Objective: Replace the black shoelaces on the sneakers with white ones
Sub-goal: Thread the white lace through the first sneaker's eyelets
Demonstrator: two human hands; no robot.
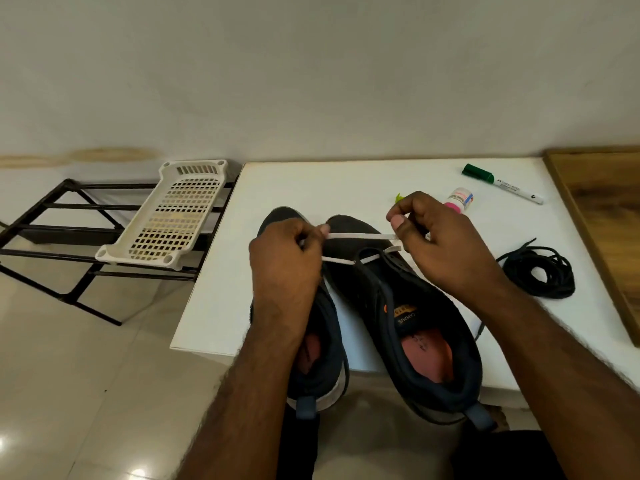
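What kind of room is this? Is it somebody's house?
Probably a room in a home, maybe near the door. A black metal rack like a shoe rack stands on the shiny tiled floor, and sneakers sit on a small white table against a plain wall.

The left hand and forearm cover most of the left sneaker, whose toe shows only just beyond the knuckles. The right hand hides the far eyelets of the right sneaker and the end of the white lace. Beyond that hand, a small green thing is mostly hidden. The wooden board runs off the right edge. The marker's print is too small to read.
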